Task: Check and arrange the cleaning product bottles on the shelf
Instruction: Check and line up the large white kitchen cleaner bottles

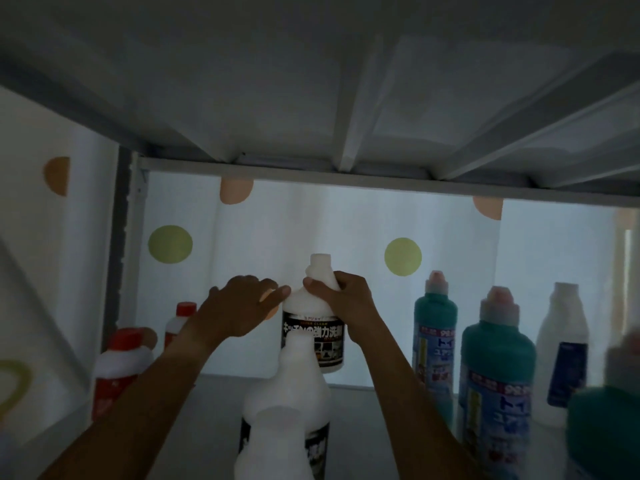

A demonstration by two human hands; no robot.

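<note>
While the right hand point(341, 292) grips the white bottle point(313, 323) (label "強力洗") — the left hand point(242, 303) touches it, fingers straight.

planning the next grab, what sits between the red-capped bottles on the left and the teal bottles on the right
In the head view, two white bottles with black labels: the rear one held by both hands, the nearer one in front.

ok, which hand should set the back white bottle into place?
Right, probably. The right hand already grips the white bottle round its neck; the left hand only touches its shoulder with straight fingers.
</note>
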